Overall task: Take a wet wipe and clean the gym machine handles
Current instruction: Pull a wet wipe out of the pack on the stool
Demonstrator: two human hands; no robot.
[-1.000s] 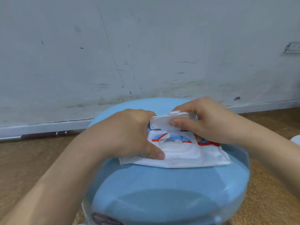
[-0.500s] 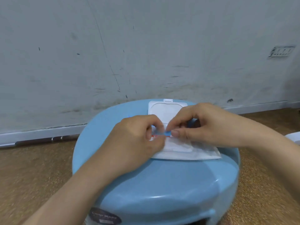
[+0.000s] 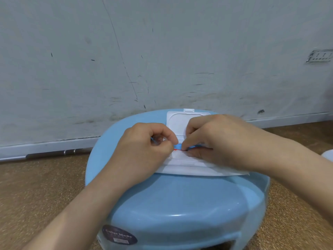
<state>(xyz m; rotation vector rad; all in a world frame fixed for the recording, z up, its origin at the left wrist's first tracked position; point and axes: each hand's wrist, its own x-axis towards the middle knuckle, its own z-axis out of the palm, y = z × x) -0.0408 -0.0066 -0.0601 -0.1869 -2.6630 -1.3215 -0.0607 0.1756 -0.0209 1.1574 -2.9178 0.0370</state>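
Observation:
A white wet wipe pack [image 3: 189, 167] with blue and red print lies flat on a light blue plastic stool [image 3: 180, 204]. Its white flip lid [image 3: 177, 123] stands open toward the wall. My left hand [image 3: 144, 147] rests on the pack's left part, thumb and forefinger pinched together at the opening. My right hand [image 3: 216, 141] covers the right part, its fingertips pinching at the same spot on the blue strip [image 3: 178, 146]. Whether a wipe is caught between the fingers is hidden. No gym machine handles are in view.
The stool stands on a brown speckled floor [image 3: 36, 195] close to a scuffed grey wall [image 3: 162, 51] with a white baseboard. A metal bar [image 3: 59, 153] lies along the baseboard at left. A white object's edge [image 3: 328, 155] shows at far right.
My right hand flipped the lid fully open and let it go. Both hands then came together, pinching at the pack's opening. The view has pulled back from the stool.

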